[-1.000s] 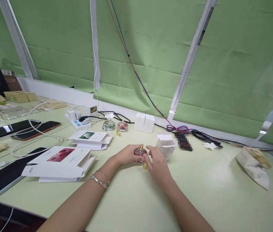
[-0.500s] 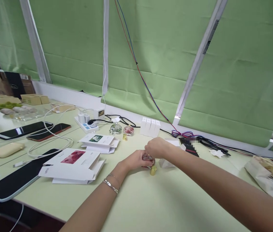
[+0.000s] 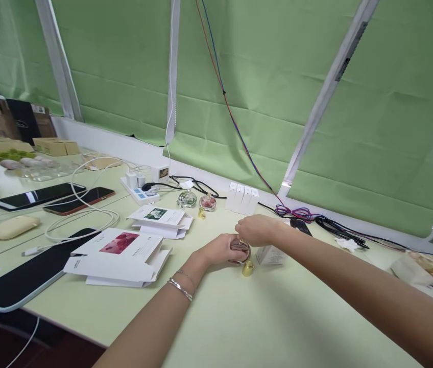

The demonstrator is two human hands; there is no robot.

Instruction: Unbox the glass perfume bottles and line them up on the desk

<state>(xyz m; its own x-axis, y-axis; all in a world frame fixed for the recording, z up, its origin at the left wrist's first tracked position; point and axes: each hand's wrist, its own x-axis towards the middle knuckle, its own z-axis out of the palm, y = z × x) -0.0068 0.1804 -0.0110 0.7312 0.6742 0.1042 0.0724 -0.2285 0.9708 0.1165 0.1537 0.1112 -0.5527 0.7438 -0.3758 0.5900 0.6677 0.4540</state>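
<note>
head — from above; faces forward, down; table (image 3: 216, 322) near; blinds (image 3: 278, 76) beyond

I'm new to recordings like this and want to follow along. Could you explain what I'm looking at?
There is no machine here: these are a person's two bare hands, filmed by one camera worn on that person's head, looking forward and down. The left hand holds a small glass bottle. The right hand is at its top; what those fingers grip is hidden. On the table, a gold cap stands beside the bottle. Farther left lie white cartons and a phone.
</note>
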